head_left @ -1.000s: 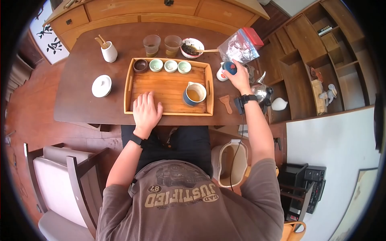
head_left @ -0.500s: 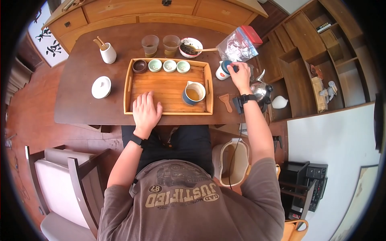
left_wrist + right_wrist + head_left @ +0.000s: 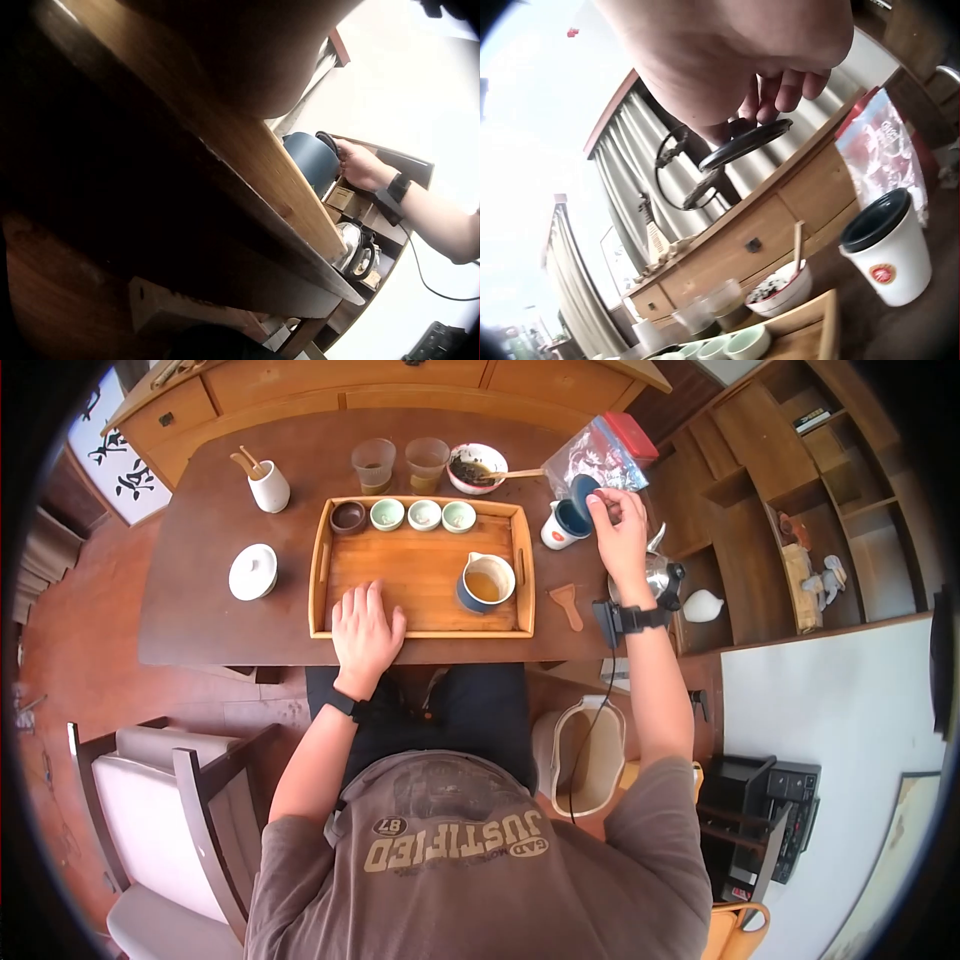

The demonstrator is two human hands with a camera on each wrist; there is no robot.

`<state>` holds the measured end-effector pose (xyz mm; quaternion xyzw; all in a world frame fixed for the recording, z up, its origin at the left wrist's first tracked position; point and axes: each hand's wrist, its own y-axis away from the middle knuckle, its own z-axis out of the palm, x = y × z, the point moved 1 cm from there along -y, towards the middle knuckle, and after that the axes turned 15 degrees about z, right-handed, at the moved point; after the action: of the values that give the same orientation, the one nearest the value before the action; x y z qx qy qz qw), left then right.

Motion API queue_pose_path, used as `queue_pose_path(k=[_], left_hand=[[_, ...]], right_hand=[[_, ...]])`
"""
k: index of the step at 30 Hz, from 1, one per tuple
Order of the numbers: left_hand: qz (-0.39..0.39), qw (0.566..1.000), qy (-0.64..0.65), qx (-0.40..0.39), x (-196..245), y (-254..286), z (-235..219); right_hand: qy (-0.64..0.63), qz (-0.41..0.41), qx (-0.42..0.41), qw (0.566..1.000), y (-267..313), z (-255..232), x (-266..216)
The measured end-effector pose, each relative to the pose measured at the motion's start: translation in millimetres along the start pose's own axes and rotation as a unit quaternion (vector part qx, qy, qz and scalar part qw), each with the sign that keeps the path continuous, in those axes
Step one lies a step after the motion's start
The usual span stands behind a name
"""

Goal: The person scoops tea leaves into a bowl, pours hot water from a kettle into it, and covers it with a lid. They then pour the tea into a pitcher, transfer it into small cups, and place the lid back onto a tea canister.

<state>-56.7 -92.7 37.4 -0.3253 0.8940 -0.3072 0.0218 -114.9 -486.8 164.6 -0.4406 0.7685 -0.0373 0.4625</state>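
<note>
The right hand (image 3: pixel 622 538) pinches a dark blue round lid (image 3: pixel 586 500), tilted above and beside a white cup (image 3: pixel 562 530) with a dark rim and red emblem. In the right wrist view the lid (image 3: pixel 746 144) hangs from the fingertips, apart from the white cup (image 3: pixel 894 259). The left hand (image 3: pixel 367 632) lies with extended fingers on the near edge of the wooden tray (image 3: pixel 400 572). On that tray stand a blue pitcher (image 3: pixel 484 584) holding amber liquid, a dark cup (image 3: pixel 348 517) and several pale green cups (image 3: pixel 424 515).
Behind the tray are two clear cups (image 3: pixel 373 463) and a bowl (image 3: pixel 477 468) with dark leaves and a wooden utensil. A plastic bag (image 3: pixel 597 457), metal kettle (image 3: pixel 655 576) and wooden scraper (image 3: pixel 566 606) are at the right; a lidded white bowl (image 3: pixel 253 571) is at the left.
The right hand has lifted the lid off the white cup and moved slightly right, exposing the cup's opening. The left hand has stayed on the tray edge.
</note>
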Motion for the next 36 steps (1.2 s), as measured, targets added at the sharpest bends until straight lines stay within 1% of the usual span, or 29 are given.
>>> queue_pose_path(k=[1, 3, 4, 6, 7, 9, 16, 23, 25, 28, 32, 34, 35, 36], left_hand=[[-0.001, 1.0, -0.001, -0.007, -0.2, 0.8, 0.7], [0.0, 1.0, -0.008, -0.006, -0.9, 0.9, 2.2], [0.002, 1.0, -0.009, -0.013, -1.2, 1.4, 2.5], [0.008, 1.0, -0.009, -0.013, -1.6, 0.6, 3.0], [0.012, 1.0, -0.009, -0.019, -1.5, 0.7, 3.0], [0.015, 1.0, -0.007, -0.008, -1.1, -0.9, 3.3], [0.011, 0.999, -0.012, -0.035, -0.2, -3.2, 3.8], [0.005, 0.999, -0.012, -0.042, 0.4, -4.9, 4.2], [0.006, 0.999, -0.012, -0.042, 0.6, -4.9, 4.4], [0.006, 0.999, -0.011, -0.045, 0.8, -5.7, 4.5], [0.007, 0.999, -0.01, -0.044, -0.1, -5.5, 4.7], [0.007, 0.999, -0.01, -0.04, 0.0, -5.5, 4.0], [0.008, 0.999, -0.009, -0.038, 0.4, -5.8, 3.7], [0.008, 0.999, -0.008, -0.034, 0.4, -6.4, 3.5]], right_hand=[[-0.02, -0.024, -0.027, 0.999, 12.8, -2.0, -16.9], [-0.006, -0.053, -0.084, 0.995, 43.2, -2.0, -42.9], [-0.004, -0.065, -0.116, 0.991, 57.1, 0.4, -48.3], [0.003, -0.105, -0.15, 0.983, 81.0, 7.5, -53.9], [-0.009, -0.102, -0.169, 0.98, 90.5, 11.6, -56.1], [0.003, -0.113, -0.173, 0.978, 104.1, 18.5, -58.0], [0.023, -0.118, -0.196, 0.973, 113.9, 37.8, -50.3], [-0.035, -0.087, -0.191, 0.977, 119.0, 52.0, -49.1], [-0.051, -0.071, -0.176, 0.98, 121.5, 53.2, -47.4], [-0.075, -0.072, -0.167, 0.981, 125.6, 57.5, -43.4], [-0.06, -0.081, -0.164, 0.981, 123.6, 56.7, -45.9], [-0.034, -0.081, -0.191, 0.978, 123.2, 57.0, -45.0], [-0.033, -0.083, -0.19, 0.978, 125.7, 56.4, -46.8], [-0.039, -0.066, -0.167, 0.983, 130.4, 54.7, -49.7]])
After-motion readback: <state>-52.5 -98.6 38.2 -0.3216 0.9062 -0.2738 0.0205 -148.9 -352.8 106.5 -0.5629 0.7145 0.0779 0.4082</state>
